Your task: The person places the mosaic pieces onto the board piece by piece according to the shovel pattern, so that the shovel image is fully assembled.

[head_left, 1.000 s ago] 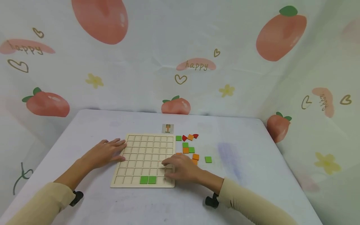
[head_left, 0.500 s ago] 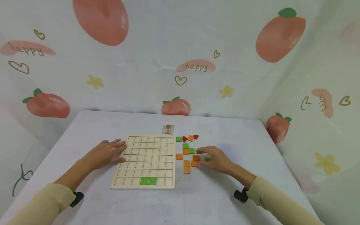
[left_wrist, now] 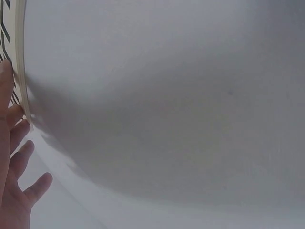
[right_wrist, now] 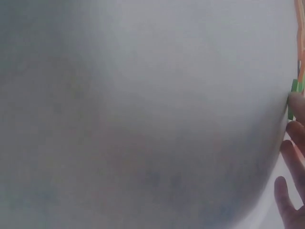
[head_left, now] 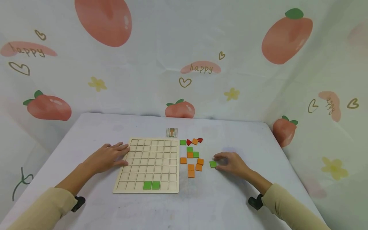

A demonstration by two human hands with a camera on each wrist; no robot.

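My left hand [head_left: 107,157] rests with spread fingers against the left edge of a pale gridded board [head_left: 146,158]; the left wrist view shows those fingers at the board's edge [left_wrist: 20,57]. Two green squares [head_left: 147,185] lie side by side in the board's front row. Right of the loose pieces, my right hand [head_left: 232,163] has its thumb and index finger apart beside a lone green square [head_left: 212,164], the thumb close to its right corner. In the right wrist view, a fingertip overlaps a green piece [right_wrist: 293,86]; whether it presses on it is unclear.
Several orange squares [head_left: 191,167] lie right of the board. Behind them are more green squares [head_left: 189,149], another orange square [head_left: 195,141] and two red wedge pieces [head_left: 188,142]. A small picture card [head_left: 171,132] lies behind the board. A printed cloth [head_left: 138,80] hangs behind the table.
My right hand has moved from over the board's right side, across the orange squares, to the lone green square. The left hand has stayed at the board's edge.
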